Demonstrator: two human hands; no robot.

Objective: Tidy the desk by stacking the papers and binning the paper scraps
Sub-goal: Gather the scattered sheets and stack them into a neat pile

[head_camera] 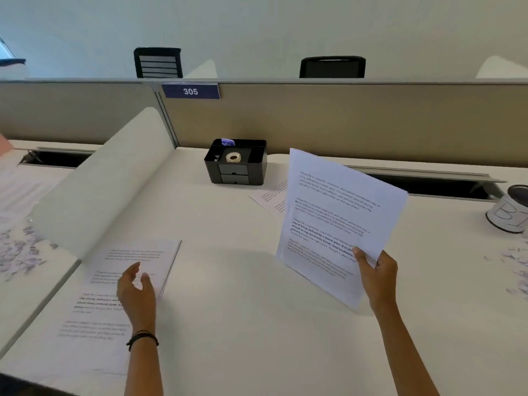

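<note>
My right hand (pixel 376 277) grips a sheaf of printed papers (pixel 334 221) by its lower right corner and holds it tilted up off the white desk (pixel 243 324). Over a printed sheet (pixel 114 295) lying flat at the desk's left front hovers my left hand (pixel 136 290), fingers apart and empty. Another printed sheet (pixel 270 197) lies flat behind the held papers, partly hidden by them. Paper scraps (pixel 514 270) are scattered at the right edge. A white tin bin (pixel 508 210) with a dark opening stands at the far right.
A black desk organiser (pixel 236 164) with a tape roll stands at the back centre. A white curved side divider (pixel 108 184) rises on the left, with more scraps (pixel 20 252) and papers on the neighbouring desk beyond it. A beige partition (pixel 343 121) closes the back.
</note>
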